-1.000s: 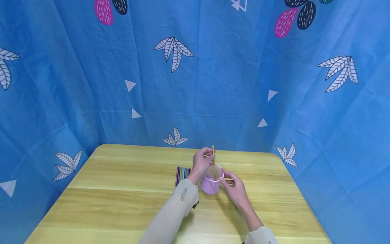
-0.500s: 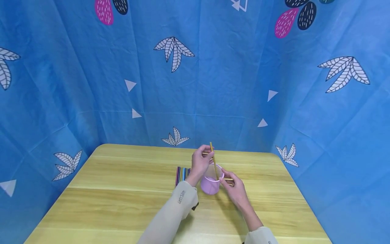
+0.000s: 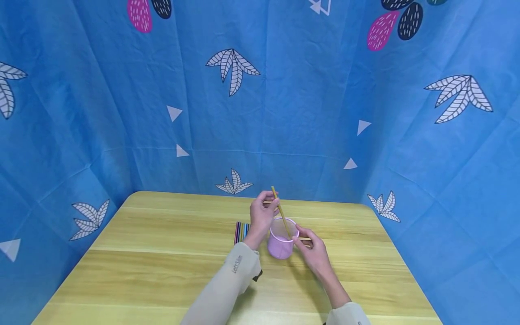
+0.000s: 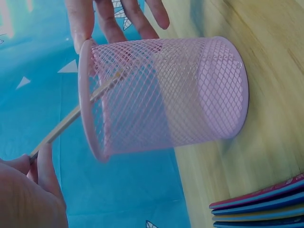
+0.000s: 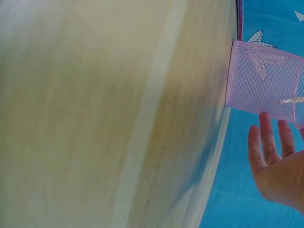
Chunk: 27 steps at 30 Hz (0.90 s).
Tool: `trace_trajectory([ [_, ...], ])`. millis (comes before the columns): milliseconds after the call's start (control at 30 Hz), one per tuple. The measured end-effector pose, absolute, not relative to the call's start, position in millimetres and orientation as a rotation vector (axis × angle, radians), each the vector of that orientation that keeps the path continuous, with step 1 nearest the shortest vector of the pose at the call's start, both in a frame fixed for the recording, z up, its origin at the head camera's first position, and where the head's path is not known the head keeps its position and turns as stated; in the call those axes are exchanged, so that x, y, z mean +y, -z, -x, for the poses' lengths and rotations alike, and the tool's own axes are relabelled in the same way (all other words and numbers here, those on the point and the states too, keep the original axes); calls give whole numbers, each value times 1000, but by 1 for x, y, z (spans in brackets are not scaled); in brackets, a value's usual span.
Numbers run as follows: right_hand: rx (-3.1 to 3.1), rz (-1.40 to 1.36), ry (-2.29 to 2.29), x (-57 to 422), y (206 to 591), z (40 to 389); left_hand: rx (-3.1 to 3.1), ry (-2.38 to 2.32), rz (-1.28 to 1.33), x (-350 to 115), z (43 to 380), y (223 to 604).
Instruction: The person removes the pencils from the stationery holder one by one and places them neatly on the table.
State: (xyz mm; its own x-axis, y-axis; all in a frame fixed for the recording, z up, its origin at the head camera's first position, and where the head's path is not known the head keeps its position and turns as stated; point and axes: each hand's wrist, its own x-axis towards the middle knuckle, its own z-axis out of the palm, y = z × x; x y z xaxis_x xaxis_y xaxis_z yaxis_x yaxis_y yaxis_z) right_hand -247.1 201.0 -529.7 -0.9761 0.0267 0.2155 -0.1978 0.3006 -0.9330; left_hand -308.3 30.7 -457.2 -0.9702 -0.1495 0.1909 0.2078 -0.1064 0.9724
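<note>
A pink mesh pen holder [image 3: 280,248] stands upright on the wooden table. My left hand [image 3: 262,215] pinches a yellow pencil [image 3: 282,212] between thumb and fingers near its upper part. The pencil leans to the left, its lower end inside the pen holder; the left wrist view shows that end through the mesh [image 4: 185,95]. On the right side, my right hand [image 3: 316,253] holds the pen holder by its rim, thumb at the front and index finger farther back. In the right wrist view, its other fingers [image 5: 268,142] are stretched out along the mesh wall.
Several coloured pencils [image 3: 240,232] lie side by side on the table left of the pen holder, partly hidden by my left wrist. The table [image 3: 170,271] ends at a blue patterned curtain [image 3: 227,135] behind and at both sides.
My left hand has moved left and slightly up, tilting the pencil's top from nearly upright to leaning left. The right hand and pen holder have stayed put.
</note>
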Motion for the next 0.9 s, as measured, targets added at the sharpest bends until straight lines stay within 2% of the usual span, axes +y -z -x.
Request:
trace_trajectory([
  [900,-2378,-156,-1750,201,528,244,-1613,2246,26,-1,306,446],
])
